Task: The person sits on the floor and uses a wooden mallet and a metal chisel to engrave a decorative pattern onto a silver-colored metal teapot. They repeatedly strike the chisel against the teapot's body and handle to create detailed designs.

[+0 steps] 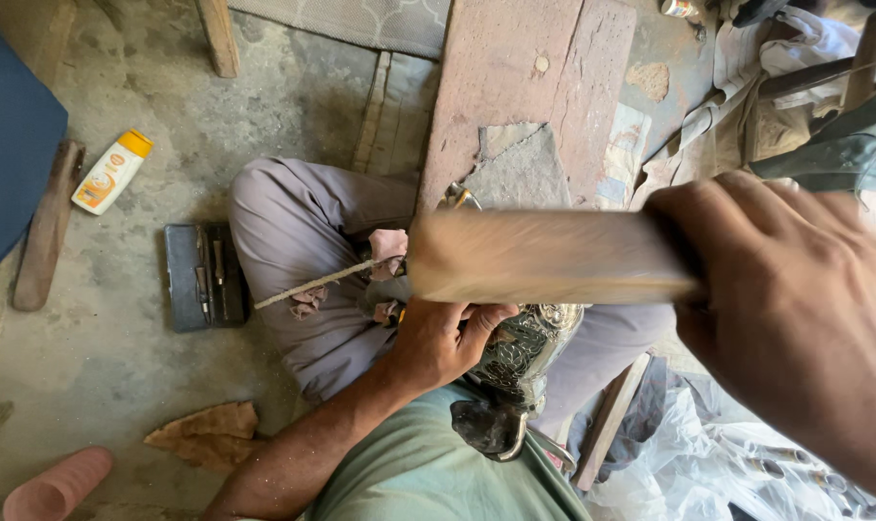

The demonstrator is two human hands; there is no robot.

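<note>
My right hand (795,309) fills the right side, close to the camera, gripping a blurred wooden block or mallet (544,258) held level across the middle. Below it my left hand (445,340) rests on an embossed silver-coloured metal vessel (525,352) lying in my lap, fingers curled over its top. A thin stick-like tool (312,286) and bits of pink cloth (389,246) lie on my grey trouser leg just left of that hand. Part of the vessel is hidden behind the wooden block.
A reddish wooden plank (515,87) lies ahead. On the concrete floor sit a dark open tool case (204,278), a white-and-orange bottle (112,172), a wooden handle (44,232), a pink cup (56,485) and cardboard scrap (209,434). Plastic sheeting (718,453) at lower right.
</note>
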